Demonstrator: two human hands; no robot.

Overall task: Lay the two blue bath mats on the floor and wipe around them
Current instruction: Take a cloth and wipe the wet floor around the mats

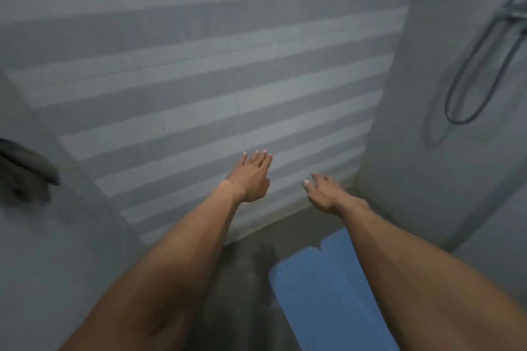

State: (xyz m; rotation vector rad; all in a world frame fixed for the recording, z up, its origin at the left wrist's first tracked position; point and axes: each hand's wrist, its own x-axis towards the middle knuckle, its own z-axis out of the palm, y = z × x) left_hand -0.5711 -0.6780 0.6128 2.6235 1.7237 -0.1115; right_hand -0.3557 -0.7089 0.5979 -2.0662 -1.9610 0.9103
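Both hands are out front with nothing in them, left hand (251,178) flat with fingers together, right hand (325,194) loosely spread. One blue mat (316,288) already lies on the dark, wet-looking floor (245,279) under the right arm. Can't see a second mat or any wiping cloth, so I'd guess we're about halfway. Striped tile wall (199,80) ahead, shower hose (479,65) on the right.

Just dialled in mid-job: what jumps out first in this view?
Two bare arms stretch forward, left hand and right hand both open and empty, fingers spread toward the striped tiled wall. Under the right forearm, a blue bath mat lies flat on the dark floor. A looped shower hose hangs at upper right.
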